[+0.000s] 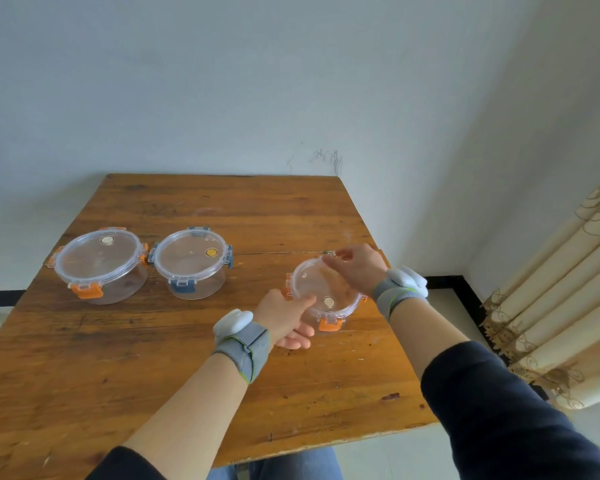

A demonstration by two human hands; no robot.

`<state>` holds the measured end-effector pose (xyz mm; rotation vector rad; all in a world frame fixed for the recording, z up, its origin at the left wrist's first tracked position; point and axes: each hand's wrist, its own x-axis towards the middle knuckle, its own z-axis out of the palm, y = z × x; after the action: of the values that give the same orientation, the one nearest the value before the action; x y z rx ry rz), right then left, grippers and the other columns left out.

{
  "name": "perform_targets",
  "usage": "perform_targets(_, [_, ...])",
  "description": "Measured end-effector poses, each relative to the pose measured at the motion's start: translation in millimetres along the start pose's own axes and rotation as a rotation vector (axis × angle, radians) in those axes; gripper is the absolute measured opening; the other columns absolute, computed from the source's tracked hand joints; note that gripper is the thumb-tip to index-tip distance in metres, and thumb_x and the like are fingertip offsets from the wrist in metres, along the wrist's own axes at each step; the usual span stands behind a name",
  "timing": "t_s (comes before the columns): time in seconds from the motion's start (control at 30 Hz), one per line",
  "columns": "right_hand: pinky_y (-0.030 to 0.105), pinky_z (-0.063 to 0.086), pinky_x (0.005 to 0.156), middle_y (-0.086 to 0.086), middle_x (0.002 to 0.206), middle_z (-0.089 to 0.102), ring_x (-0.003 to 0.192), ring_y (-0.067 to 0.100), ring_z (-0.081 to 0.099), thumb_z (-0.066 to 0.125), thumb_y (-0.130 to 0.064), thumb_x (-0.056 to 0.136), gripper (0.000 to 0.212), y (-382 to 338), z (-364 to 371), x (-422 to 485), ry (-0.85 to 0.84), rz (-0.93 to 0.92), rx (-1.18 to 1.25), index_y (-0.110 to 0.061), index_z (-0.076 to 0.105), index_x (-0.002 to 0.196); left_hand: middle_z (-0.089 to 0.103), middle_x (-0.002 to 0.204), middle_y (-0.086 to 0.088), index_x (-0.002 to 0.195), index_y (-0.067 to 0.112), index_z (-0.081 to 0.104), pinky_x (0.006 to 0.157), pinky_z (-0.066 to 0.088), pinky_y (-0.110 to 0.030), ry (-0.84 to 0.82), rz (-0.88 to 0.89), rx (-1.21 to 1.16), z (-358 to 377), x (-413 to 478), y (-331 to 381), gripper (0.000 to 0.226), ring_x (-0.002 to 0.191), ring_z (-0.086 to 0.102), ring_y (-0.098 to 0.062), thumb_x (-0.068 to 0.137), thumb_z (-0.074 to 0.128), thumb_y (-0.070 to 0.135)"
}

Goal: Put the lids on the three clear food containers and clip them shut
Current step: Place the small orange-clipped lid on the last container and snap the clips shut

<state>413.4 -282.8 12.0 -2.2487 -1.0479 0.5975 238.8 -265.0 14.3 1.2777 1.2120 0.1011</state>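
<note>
Hands meet at the smallest of 3 clear round containers, which sits near the 3 o'clock edge of the wooden surface (194,358). Left hand (284,317) cups the small container (326,306) from 9 o'clock, its fingers curled under and against the wall, thumb on the lid rim. Right hand (357,268) reaches over from 3 o'clock, its fingers pinched narrow at the far rim of the lid, around 12 o'clock; whether they grip a clip there I cannot tell. An orange clip (330,325) at 6 o'clock on this container hangs down against the wall.

Toward 9 o'clock, well apart from the hands, stand a large container (99,265) with orange clips and, just beside it, a mid-sized container (192,263) with blue clips, both lidded. Bare wood stretches wide at 6 o'clock and 12 o'clock. A curtain (551,306) hangs off the 3 o'clock side.
</note>
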Motion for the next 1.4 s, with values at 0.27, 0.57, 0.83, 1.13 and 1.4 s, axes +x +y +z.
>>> perform_targets(0.27, [0.032,0.055,0.066,0.021,0.083,0.072,0.070,0.024,0.061,0.063,-0.033,0.087,0.039,26.7,-40.6,-9.7,-0.034,0.100,-0.033,0.004,0.072,0.095,0.060,0.087,-0.007,0.087,0.017,0.061,0.076,0.058,-0.036,0.229,0.196,-0.052,-14.3,12.8,3.8,0.014,0.079,0.061,-0.020,0.091,0.056,0.029])
perform_targets(0.57, [0.043,0.061,0.079,0.020,0.083,0.076,0.067,0.021,0.063,0.063,-0.036,0.089,0.038,37.2,-20.4,-28.5,-0.072,0.095,0.021,0.001,0.073,0.087,0.067,0.070,-0.021,0.072,0.004,0.074,0.066,0.053,-0.036,0.400,0.387,0.274,-19.3,17.9,1.5,0.034,0.065,0.060,-0.033,0.083,0.065,0.035])
perform_targets(0.83, [0.043,0.063,0.075,0.015,0.074,0.076,0.075,0.028,0.075,0.065,-0.033,0.087,0.035,33.6,-11.2,-27.2,-0.029,0.124,0.020,0.002,0.073,0.086,0.058,0.056,-0.013,0.061,-0.004,0.071,0.056,0.044,-0.030,0.451,0.367,0.427,-20.9,22.8,14.1,0.037,0.052,0.051,-0.023,0.079,0.066,0.028])
perform_targets(1.13, [0.038,0.063,0.074,0.014,0.075,0.076,0.070,0.023,0.076,0.071,-0.029,0.086,0.028,34.8,-10.1,-23.0,-0.053,0.198,0.127,0.000,0.070,0.090,0.074,0.084,-0.015,0.082,0.004,0.077,0.080,0.060,-0.042,0.342,0.297,0.043,-29.0,30.8,8.0,0.018,0.075,0.072,-0.026,0.075,0.076,0.021])
perform_targets(1.4, [0.038,0.063,0.073,0.016,0.078,0.075,0.066,0.023,0.074,0.073,-0.028,0.084,0.033,33.0,-14.2,-24.6,-0.063,0.235,0.178,0.003,0.070,0.095,0.065,0.083,-0.013,0.098,-0.001,0.071,0.082,0.057,-0.037,0.199,0.184,-0.242,-30.5,32.2,2.6,0.028,0.070,0.059,-0.018,0.078,0.076,0.017])
